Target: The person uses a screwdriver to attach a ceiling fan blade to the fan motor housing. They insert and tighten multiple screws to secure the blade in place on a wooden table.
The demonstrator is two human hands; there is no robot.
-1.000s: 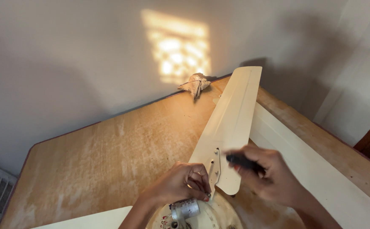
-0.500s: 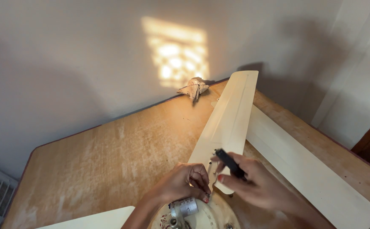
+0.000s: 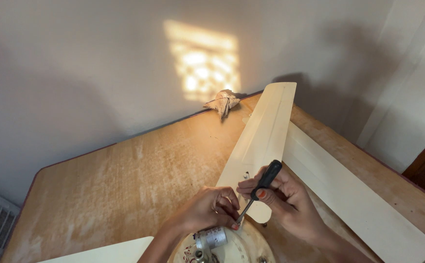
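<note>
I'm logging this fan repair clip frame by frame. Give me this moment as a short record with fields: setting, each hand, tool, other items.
setting: worn wooden table against a pale wall
left hand: left hand pinches at the base of a cream fan blade, above the fan motor hub
right hand: right hand grips a screwdriver
tool: black handle, tip angled down toward the left fingertips
other items: second blade lying alongside; crumpled rag by the wall
</note>
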